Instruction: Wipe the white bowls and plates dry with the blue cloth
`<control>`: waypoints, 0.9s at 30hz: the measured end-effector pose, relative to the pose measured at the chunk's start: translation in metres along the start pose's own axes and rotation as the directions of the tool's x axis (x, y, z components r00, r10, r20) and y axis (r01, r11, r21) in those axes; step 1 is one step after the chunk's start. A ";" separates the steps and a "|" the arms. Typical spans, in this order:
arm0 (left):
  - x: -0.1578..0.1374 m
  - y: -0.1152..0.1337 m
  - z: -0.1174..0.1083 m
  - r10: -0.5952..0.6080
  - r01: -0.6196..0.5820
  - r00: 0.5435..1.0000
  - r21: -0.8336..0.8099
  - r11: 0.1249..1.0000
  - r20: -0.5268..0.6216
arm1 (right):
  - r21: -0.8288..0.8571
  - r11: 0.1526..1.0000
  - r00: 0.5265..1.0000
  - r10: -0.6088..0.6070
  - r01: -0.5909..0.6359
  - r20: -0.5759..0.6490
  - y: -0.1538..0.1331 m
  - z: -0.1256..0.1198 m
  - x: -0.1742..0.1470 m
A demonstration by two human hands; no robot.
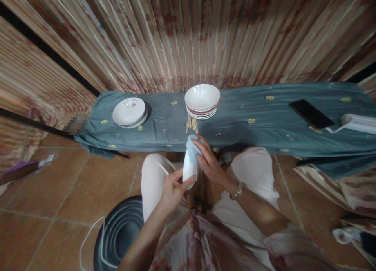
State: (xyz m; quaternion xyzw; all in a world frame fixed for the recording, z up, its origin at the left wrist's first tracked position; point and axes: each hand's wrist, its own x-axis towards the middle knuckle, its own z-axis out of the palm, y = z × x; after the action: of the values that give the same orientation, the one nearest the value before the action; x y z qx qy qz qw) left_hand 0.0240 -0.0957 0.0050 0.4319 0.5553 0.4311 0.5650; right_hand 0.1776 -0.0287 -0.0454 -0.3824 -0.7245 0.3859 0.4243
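Above my lap, my left hand point(174, 188) grips the lower end of a white bowl point(189, 172), its thumb along the near edge. The bowl is tipped on its side, so its inside is mostly turned from view. My right hand point(212, 164) presses a light blue cloth point(193, 150) over the bowl's upper end, with fingers closed around the cloth. Just beyond my hands, several wooden chopsticks point(192, 125) lie on the teal tablecloth, their far ends at a stack of white bowls point(202, 97). A stack of white plates point(129, 111) stands further left.
The low table has a teal patterned cloth point(229, 126). On its right lie a black phone point(311, 113) and a white object point(360, 123). A dark bucket point(101, 239) with a white handle stands on the tiles at my left. A pleated curtain point(182, 40) hangs behind.
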 end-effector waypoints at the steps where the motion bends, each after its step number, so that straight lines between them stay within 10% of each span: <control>1: 0.001 0.000 0.000 -0.001 0.001 1.000 -0.009 1.000 0.000 | -0.024 0.999 1.000 -0.026 0.026 0.010 -0.003 0.000 -0.002; 8: 0.005 -0.005 0.000 0.029 -0.029 1.000 -0.029 0.999 0.000 | -0.079 0.980 0.980 -0.177 0.185 0.096 -0.014 -0.001 -0.004; 27: -0.006 0.012 0.002 -0.002 -0.006 0.994 -0.072 0.997 -0.107 | 0.403 0.867 0.943 0.333 -0.295 -0.026 0.029 0.004 0.016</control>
State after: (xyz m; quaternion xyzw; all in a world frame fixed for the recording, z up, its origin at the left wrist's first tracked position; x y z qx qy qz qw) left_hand 0.0255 -0.0984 0.0184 0.3879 0.5684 0.4739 0.5495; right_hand 0.1752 -0.0035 -0.0672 -0.4199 -0.5394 0.5686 0.4577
